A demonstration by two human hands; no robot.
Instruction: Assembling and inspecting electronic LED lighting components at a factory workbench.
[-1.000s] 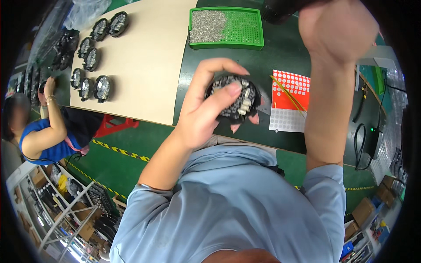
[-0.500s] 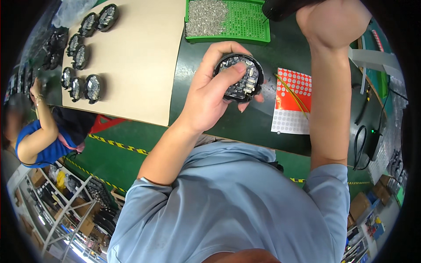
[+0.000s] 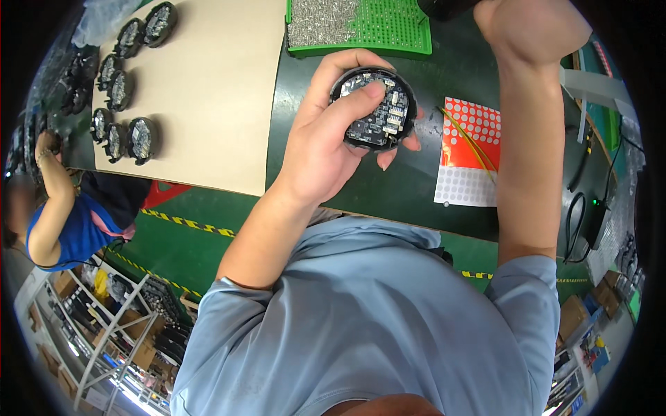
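Note:
My left hand (image 3: pixel 322 139) is closed round a round black housing with a circuit board (image 3: pixel 380 114) set in it. The thumb lies across the board's face, and the other fingers wrap behind the rim. At the upper right my right hand (image 3: pixel 531 31) grips a black electric screwdriver (image 3: pixel 438 8), mostly cut off by the frame's top edge; the fingers are largely hidden. The screwdriver's thin bit is over a green perforated tray (image 3: pixel 361 50), whose left half is heaped with small silvery screws (image 3: pixel 322 24).
Several similar round assemblies (image 3: pixel 142 139) stand on a beige sheet (image 3: pixel 215 104) at the left. A red and white sticker sheet (image 3: pixel 466 186) with yellow-green strips (image 3: pixel 466 139) lies right of the housing. Another person (image 3: pixel 62 215) works at the far left. A black cable (image 3: pixel 570 225) lies at the right.
The left hand and the housing have shifted slightly up and left in the picture. The screwdriver sits a little higher, with its bit still over the tray.

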